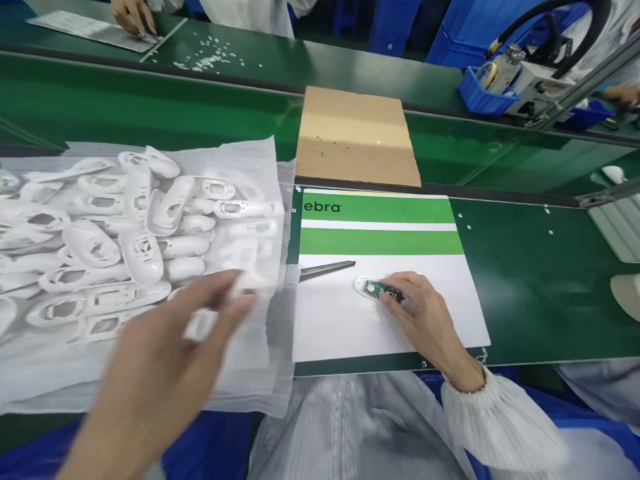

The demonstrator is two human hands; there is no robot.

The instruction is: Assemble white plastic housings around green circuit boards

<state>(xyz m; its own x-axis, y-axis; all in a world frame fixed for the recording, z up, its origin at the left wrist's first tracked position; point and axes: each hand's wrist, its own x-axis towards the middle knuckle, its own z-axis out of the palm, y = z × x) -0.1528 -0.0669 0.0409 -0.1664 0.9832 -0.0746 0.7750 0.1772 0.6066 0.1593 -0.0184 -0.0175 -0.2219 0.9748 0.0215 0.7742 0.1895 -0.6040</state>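
On the white sheet (pixel 345 327), my right hand (pixel 423 313) is closed round one end of a small white plastic shell with a green circuit board (pixel 373 288) in it. The shell's other end sticks out to the left. My left hand (pixel 170 360), smeared by motion, is raised over the plastic wrapping near the pile of shells. Its thumb and forefinger pinch a small white plastic part (pixel 245 285), too blurred to make out in detail. A pair of metal tweezers (pixel 327 269) lies on the sheet, just above and left of the circuit board.
Many white plastic shells (pixel 143 257) lie heaped on translucent wrapping (pixel 245 387) at left. Cardboard (pixel 357 137) with tiny dark bits is behind the sheet. Across the bench, a co-worker's hand (pixel 133 15) is beside scattered white pieces (pixel 210 57). A blue bin (pixel 485 93) stands far right.
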